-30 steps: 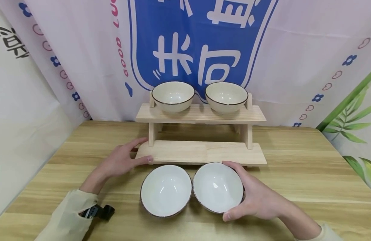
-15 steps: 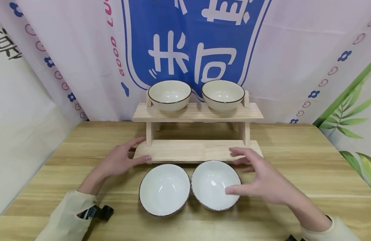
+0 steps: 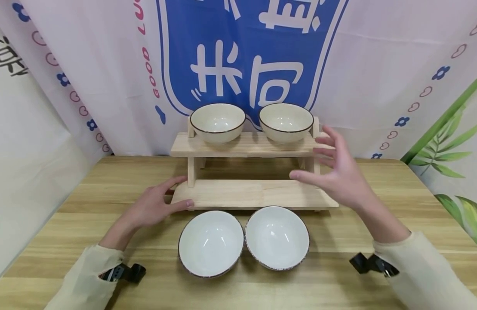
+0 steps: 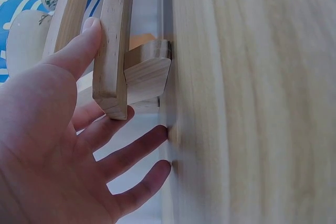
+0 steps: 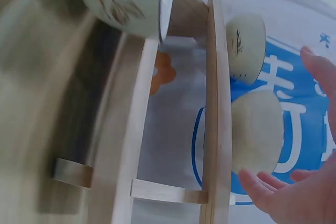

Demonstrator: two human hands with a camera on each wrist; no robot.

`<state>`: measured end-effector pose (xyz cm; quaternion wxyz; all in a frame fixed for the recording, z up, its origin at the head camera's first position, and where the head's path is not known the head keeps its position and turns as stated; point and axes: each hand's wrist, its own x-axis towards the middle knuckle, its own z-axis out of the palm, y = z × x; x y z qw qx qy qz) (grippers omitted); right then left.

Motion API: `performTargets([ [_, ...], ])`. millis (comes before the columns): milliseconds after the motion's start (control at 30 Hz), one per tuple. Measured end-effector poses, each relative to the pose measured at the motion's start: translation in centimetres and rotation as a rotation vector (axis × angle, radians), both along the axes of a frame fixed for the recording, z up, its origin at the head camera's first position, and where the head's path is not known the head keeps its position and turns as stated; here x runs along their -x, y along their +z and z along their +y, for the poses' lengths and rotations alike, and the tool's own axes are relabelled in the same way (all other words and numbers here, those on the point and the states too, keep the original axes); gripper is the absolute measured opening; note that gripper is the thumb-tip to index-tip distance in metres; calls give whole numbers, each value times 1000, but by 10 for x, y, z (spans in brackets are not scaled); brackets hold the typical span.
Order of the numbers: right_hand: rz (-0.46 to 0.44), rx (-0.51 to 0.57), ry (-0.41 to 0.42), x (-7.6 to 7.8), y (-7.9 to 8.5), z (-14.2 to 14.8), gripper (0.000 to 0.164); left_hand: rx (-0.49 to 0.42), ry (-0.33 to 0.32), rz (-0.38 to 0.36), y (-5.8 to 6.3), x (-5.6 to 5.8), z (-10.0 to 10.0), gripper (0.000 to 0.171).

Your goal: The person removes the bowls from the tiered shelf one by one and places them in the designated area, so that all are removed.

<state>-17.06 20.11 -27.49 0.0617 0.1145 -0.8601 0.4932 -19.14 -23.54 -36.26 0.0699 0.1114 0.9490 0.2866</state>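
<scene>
A two-tier wooden stand (image 3: 246, 193) carries two cream bowls with dark rims on its upper board, the left bowl (image 3: 218, 124) and the right bowl (image 3: 286, 123). My left hand (image 3: 153, 206) holds the left end of the lower board; in the left wrist view its thumb (image 4: 84, 43) lies on one face while fingers reach the other side. My right hand (image 3: 340, 172) is raised at the stand's right end, fingers spread near the upper right bowl, with nothing held. Two speckle-rimmed white bowls, the left one (image 3: 211, 244) and the right one (image 3: 277, 238), sit in front of the stand.
The wood-grain table (image 3: 238, 292) bears everything. Behind the stand hangs a white curtain (image 3: 377, 64) with a blue printed panel (image 3: 246, 51). Black wrist devices show on the left sleeve (image 3: 87, 275) and right sleeve (image 3: 424, 267).
My right hand has let go of the front right bowl and moved up and away to the upper board's right end. The left hand stays at the stand; the view has shifted slightly.
</scene>
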Motion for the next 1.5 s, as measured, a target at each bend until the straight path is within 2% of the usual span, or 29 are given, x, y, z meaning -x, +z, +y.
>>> performTargets([
  [300, -67, 122, -65, 45, 11, -8, 132, -8, -7, 5, 0, -1, 0, 91],
  [600, -129, 128, -63, 75, 18, -20, 137, -30, -15, 16, 0, -1, -1, 88],
  [967, -137, 116, -82, 92, 17, -32, 138, -23, -6, 12, -1, 0, -1, 90],
  [1200, -159, 122, -133, 95, 16, -36, 141, -20, -6, 13, -1, 0, -1, 89],
  [1500, -144, 142, -182, 95, 14, -41, 145, -25, -8, 6, -1, 0, 0, 89],
])
